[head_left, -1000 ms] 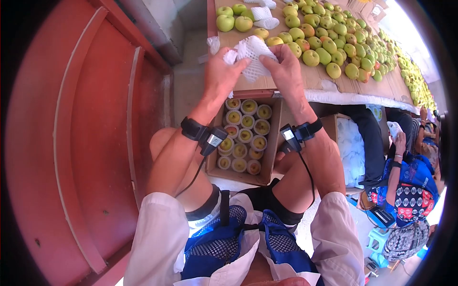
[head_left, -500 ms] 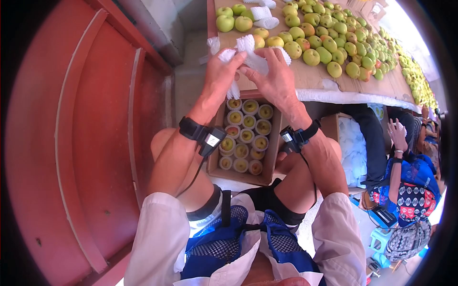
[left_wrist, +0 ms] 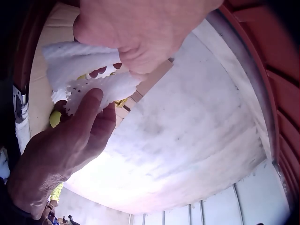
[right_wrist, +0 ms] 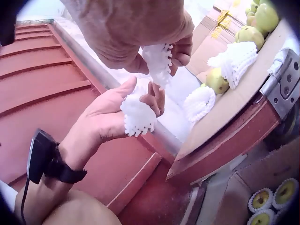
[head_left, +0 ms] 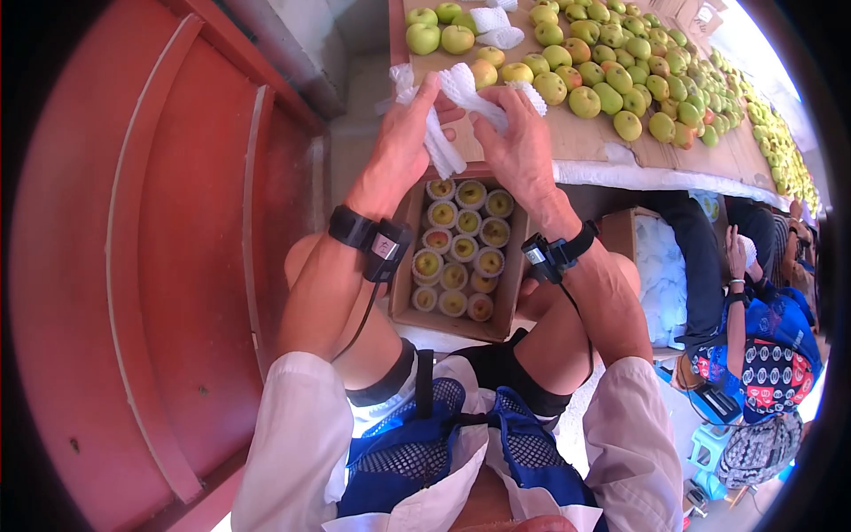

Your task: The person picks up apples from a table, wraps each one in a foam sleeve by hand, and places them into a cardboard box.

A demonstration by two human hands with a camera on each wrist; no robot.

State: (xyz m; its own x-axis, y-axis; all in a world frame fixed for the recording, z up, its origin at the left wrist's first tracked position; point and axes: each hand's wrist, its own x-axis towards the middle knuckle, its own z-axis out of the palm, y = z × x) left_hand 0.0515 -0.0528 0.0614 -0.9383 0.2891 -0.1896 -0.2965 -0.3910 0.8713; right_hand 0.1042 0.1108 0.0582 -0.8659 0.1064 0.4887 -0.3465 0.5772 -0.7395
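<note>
White foam netting is in both hands above the near edge of the table. My left hand [head_left: 403, 142] grips a net sleeve [head_left: 441, 146] that hangs down from its fingers; in the right wrist view this sleeve [right_wrist: 138, 116] lies across the left fingers. Another net piece [head_left: 468, 91] is pinched by my right hand [head_left: 520, 146], and the left wrist view shows the right thumb pressing on netting [left_wrist: 101, 91]. The hands are close together but apart. Below them, an open carton [head_left: 518, 275] holds rows of apples [head_left: 464, 248] in foam nets.
Loose green and yellow apples [head_left: 612, 71] cover much of the cardboard-topped table [head_left: 576, 142]. More foam nets [head_left: 499, 34] lie near its far left part. A red door [head_left: 177, 266] stands left; a box of white material [head_left: 660, 275] and another person [head_left: 771, 328] are on the right.
The netting, at first spread between both hands, now shows as a sleeve hanging from my left hand and a piece in my right. The right hand has turned and its fingers have shifted on the netting.
</note>
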